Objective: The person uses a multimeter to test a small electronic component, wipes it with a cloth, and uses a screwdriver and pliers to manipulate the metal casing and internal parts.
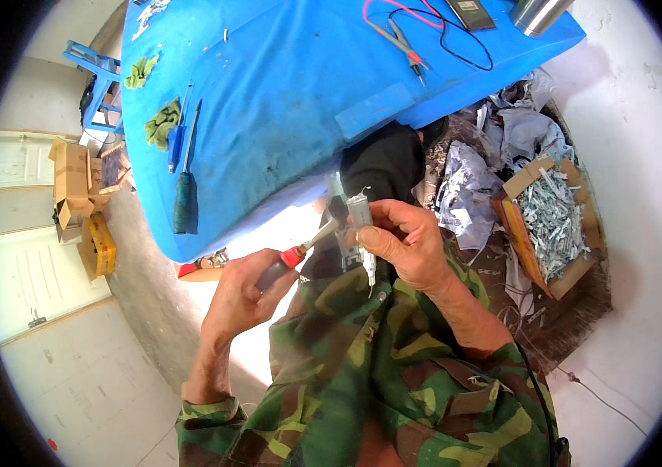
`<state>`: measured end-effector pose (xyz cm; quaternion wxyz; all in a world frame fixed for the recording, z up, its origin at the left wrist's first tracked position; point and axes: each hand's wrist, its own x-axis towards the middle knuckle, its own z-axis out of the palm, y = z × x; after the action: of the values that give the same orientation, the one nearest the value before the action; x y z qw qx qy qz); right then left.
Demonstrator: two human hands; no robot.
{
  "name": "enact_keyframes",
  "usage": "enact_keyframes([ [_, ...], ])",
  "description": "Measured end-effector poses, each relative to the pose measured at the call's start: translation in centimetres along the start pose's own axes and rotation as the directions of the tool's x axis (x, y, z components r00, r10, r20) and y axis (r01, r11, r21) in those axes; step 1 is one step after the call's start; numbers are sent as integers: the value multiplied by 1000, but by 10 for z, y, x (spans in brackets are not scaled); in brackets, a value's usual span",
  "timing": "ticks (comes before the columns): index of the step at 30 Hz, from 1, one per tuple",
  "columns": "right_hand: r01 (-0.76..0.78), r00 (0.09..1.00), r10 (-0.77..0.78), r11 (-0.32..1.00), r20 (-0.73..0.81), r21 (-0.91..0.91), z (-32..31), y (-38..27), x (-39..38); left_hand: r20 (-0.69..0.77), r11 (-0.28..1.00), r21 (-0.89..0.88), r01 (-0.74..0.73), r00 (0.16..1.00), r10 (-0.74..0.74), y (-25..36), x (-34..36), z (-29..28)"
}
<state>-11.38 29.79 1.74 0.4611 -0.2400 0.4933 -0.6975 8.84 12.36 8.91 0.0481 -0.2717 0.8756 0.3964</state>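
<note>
My left hand (245,296) is closed round the dark and red handle of a flat-bladed metal tool (317,233), perhaps a scraper. Its metal end points up and right, close to the part in my other hand. In my right hand (409,243) is a slim whitish part (359,214), gripped upright between thumb and fingers. Thin wire ends stick out at its top and bottom. Beside it, partly behind, is a clear, blurred piece; I cannot tell whether it is attached. Both hands are over my lap, in front of the table edge.
On the blue-covered table (269,109) lie screwdrivers (183,204), green cloths (163,124), test probes (403,47) and a metal cup (537,15). To the right, a cardboard box (532,241) holds many whitish strips beside plastic bags (467,191). Cartons (74,179) and a blue stool (101,82) stand left.
</note>
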Motion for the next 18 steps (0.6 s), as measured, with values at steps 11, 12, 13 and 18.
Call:
enact_keyframes([
  [11, -20, 997, 16, 998, -71, -59, 1, 24, 4, -19, 986, 69, 152, 988, -151, 16, -2, 13],
  [12, -14, 995, 3, 994, -104, -106, 5, 24, 1, -37, 988, 89, 128, 991, -126, 17, -1, 14],
  [13, -10, 991, -11, 988, -137, -153, 9, 23, -1, -55, 989, 109, 105, 994, -99, 19, -1, 16],
  [18, 58, 970, -163, 877, -183, -477, 10, 30, -4, -119, 980, 194, 42, 993, -19, 26, 2, 20],
])
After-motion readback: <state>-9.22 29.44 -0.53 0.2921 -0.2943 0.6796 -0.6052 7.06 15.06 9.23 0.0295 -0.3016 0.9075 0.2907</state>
